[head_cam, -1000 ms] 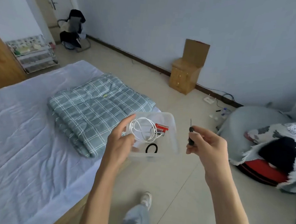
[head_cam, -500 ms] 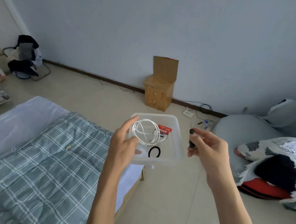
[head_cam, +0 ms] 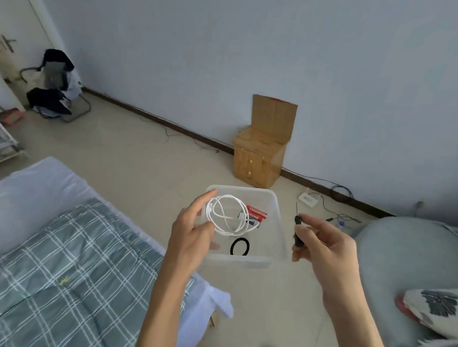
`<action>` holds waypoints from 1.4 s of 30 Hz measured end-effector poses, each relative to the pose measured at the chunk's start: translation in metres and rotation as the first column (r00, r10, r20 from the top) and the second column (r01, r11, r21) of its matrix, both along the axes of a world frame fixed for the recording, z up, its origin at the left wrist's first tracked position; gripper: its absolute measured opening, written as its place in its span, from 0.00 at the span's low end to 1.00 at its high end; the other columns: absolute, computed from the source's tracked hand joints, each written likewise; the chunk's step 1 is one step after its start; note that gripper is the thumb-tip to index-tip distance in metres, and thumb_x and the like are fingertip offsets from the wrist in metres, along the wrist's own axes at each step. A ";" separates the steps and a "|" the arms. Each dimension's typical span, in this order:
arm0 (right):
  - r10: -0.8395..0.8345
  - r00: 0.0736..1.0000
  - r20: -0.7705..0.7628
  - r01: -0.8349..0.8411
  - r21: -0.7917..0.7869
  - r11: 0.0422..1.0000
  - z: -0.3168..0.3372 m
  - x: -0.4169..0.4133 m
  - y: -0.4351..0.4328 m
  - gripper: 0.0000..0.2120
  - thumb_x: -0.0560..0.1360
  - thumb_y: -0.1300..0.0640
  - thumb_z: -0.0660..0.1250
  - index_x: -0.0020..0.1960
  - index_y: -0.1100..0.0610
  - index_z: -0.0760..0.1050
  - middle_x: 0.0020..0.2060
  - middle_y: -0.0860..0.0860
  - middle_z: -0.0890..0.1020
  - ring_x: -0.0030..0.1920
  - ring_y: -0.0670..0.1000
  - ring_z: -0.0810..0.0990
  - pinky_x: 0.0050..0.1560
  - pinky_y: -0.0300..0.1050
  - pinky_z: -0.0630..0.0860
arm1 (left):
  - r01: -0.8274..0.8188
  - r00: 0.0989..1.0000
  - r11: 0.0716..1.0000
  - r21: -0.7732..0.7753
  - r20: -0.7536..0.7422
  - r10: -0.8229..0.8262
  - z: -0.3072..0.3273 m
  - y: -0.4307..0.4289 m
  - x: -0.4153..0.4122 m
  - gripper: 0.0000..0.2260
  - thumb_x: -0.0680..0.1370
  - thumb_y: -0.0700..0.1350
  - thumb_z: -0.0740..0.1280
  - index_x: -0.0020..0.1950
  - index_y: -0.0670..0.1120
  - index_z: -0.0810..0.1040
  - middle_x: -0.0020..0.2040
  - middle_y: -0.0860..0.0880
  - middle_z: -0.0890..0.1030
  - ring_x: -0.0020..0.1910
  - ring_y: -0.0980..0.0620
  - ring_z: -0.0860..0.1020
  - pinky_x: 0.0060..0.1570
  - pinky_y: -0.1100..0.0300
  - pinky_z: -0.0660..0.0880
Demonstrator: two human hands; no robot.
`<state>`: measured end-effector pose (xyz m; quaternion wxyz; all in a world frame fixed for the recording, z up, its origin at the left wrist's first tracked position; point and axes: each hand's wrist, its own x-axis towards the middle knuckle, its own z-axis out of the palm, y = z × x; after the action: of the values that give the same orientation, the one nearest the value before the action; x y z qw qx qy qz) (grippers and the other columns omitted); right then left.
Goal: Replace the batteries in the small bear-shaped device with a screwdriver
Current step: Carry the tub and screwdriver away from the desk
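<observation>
Chair [head_cam: 56, 87]: one, upper left of the frame beside the door [head_cam: 6, 25], piled with dark and light clothes.
Bed [head_cam: 21, 182]: one, lower left, white sheet.
Quilt [head_cam: 55, 270]: one, green-grey plaid, lying on the bed.
Left hand [head_cam: 192, 232]: centre of the frame, its grip clamped on the left wall of the box, thumb inside and index finger stretched up along the rim.
Box [head_cam: 277, 216]: one, clear plastic with no lid on, held in the air over the floor.
Cable [head_cam: 228, 216]: one, white, coiled in the far half of the box.
Batteries [head_cam: 257, 214]: two red ones side by side in the box, touching the right of the coil; their print is too small to read.
Ring [head_cam: 240, 247]: one, black, in the box's near part.
Cabinet [head_cam: 258, 159]: one, small and wooden, against the wall above the box, with cardboard behind it.
Screwdriver [head_cam: 297, 231]: one, black handle, thin tip pointing up, just right of the box.
Right hand [head_cam: 325, 249]: right of centre, its grip pinched on the screwdriver handle.
Power strip [head_cam: 308, 200]: one, white, on the floor.
Cushion [head_cam: 405, 251]: one large grey one, right edge.
</observation>
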<state>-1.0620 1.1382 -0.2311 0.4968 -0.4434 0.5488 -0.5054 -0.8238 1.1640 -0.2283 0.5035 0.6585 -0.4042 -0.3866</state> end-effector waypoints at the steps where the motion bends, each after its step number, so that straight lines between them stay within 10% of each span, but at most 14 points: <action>1: 0.002 1.000 -0.003 -0.002 -0.004 1.000 0.003 -0.006 -0.024 0.09 0.80 0.66 0.71 0.58 0.57 0.85 0.33 0.56 0.83 0.30 0.56 0.81 0.43 0.53 0.81 | -0.012 1.000 1.000 0.006 -0.003 0.013 0.001 -0.023 -0.003 0.37 0.76 0.31 0.59 0.67 0.73 0.80 0.68 0.55 0.76 0.58 0.45 0.85 0.42 0.55 0.86; 8: -0.009 1.000 -0.007 0.009 -0.018 1.000 0.018 -0.032 -0.168 0.09 0.81 0.64 0.71 0.58 0.56 0.85 0.33 0.55 0.83 0.30 0.56 0.81 0.43 0.52 0.82 | -0.040 0.999 0.999 -0.005 -0.020 0.040 0.009 -0.160 -0.026 0.35 0.78 0.31 0.62 0.70 0.70 0.80 0.68 0.57 0.75 0.53 0.70 0.80 0.46 0.48 0.88; 12: 0.025 1.000 0.009 -0.025 0.020 0.999 0.002 -0.029 -0.231 0.09 0.81 0.65 0.71 0.59 0.57 0.85 0.33 0.57 0.83 0.30 0.56 0.80 0.41 0.51 0.80 | -0.021 0.999 1.000 0.019 -0.035 0.022 0.000 -0.226 -0.023 0.35 0.78 0.32 0.63 0.67 0.73 0.80 0.66 0.57 0.75 0.57 0.55 0.83 0.44 0.52 0.87; 22: 0.025 1.000 -0.011 -0.026 -0.007 1.000 -0.015 0.035 -0.460 0.09 0.80 0.65 0.71 0.56 0.56 0.85 0.33 0.57 0.83 0.30 0.57 0.80 0.44 0.56 0.82 | 0.007 1.000 1.000 -0.020 0.002 -0.007 -0.020 -0.444 0.039 0.36 0.78 0.32 0.61 0.70 0.71 0.79 0.67 0.56 0.76 0.51 0.59 0.84 0.50 0.50 0.87; 28: 0.046 0.999 -0.028 -0.047 -0.035 0.998 0.007 0.090 -0.585 0.08 0.81 0.65 0.70 0.55 0.56 0.85 0.33 0.58 0.83 0.30 0.55 0.81 0.35 0.41 0.80 | 0.017 1.000 0.999 -0.045 -0.009 -0.017 -0.004 -0.564 0.092 0.35 0.77 0.32 0.61 0.68 0.72 0.80 0.66 0.57 0.76 0.57 0.51 0.84 0.54 0.48 0.87; 38: 0.041 0.999 -0.033 -0.040 0.036 0.999 -0.026 0.157 -0.756 0.08 0.81 0.64 0.71 0.57 0.57 0.86 0.34 0.57 0.83 0.30 0.56 0.80 0.39 0.50 0.82 | -0.002 1.000 1.000 0.025 -0.025 0.003 -0.027 -0.733 0.156 0.35 0.76 0.31 0.61 0.71 0.67 0.80 0.67 0.58 0.79 0.53 0.70 0.80 0.57 0.47 0.86; 42: 0.005 1.000 -0.018 -0.005 0.050 0.999 -0.044 0.173 -0.843 0.08 0.81 0.64 0.70 0.58 0.58 0.85 0.32 0.54 0.82 0.29 0.54 0.80 0.38 0.48 0.82 | 0.059 0.997 0.997 0.052 0.050 -0.062 -0.049 -0.821 0.178 0.35 0.71 0.42 0.63 0.72 0.72 0.77 0.68 0.56 0.79 0.60 0.53 0.83 0.67 0.42 0.80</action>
<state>-0.8886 0.2948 -0.2755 0.5040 -0.4369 0.5645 -0.4864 -0.6461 0.3426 -0.2777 0.4641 0.6682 -0.4270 -0.3947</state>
